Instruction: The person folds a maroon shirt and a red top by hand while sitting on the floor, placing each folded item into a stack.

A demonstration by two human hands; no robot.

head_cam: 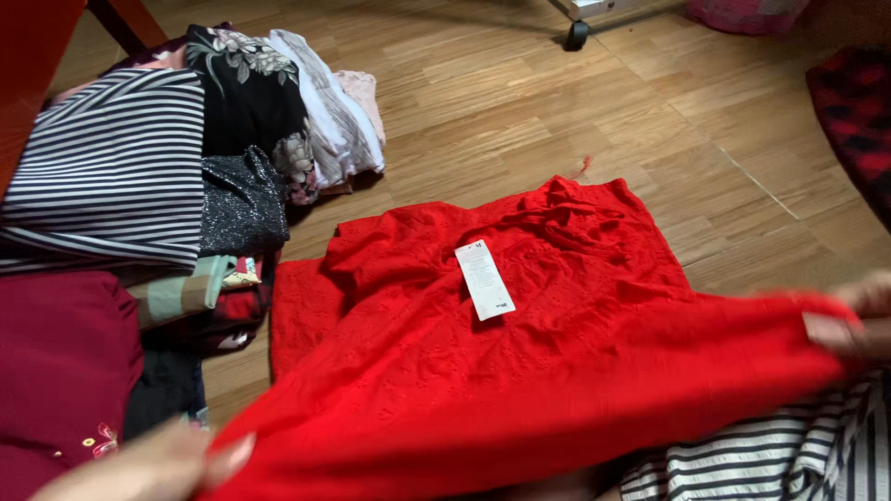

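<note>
Left hand: the left hand (153,468) was at the bottom left corner of the view, blurry, with its fingers pinched shut on the near edge of the red cloth.
Dark red cloth: a dark red garment (60,371) with a little stitched flower lay on the floor by the left edge, just above that hand.
Clothes pile: a striped black and white top (111,167), a black flowered piece (251,93), a sparkly dark piece (241,204) and some pale folded clothes (339,111) lay packed together on the wooden floor (520,102) at the upper left.
Red garment: the red garment (520,371) with tiny holes in its pattern was spread in the middle of the floor; its far part lay flat and wrinkled, and its near edge was lifted and pulled tight between the two hands.
Tag: a white tag (484,279) lay on top of the red garment, near its middle.
Striped cloth: a black and white striped cloth (789,455) sat at the bottom right, partly under the red edge.
Right hand: the right hand (858,320) was at the right edge, blurry, closed on the red garment's corner.
</note>
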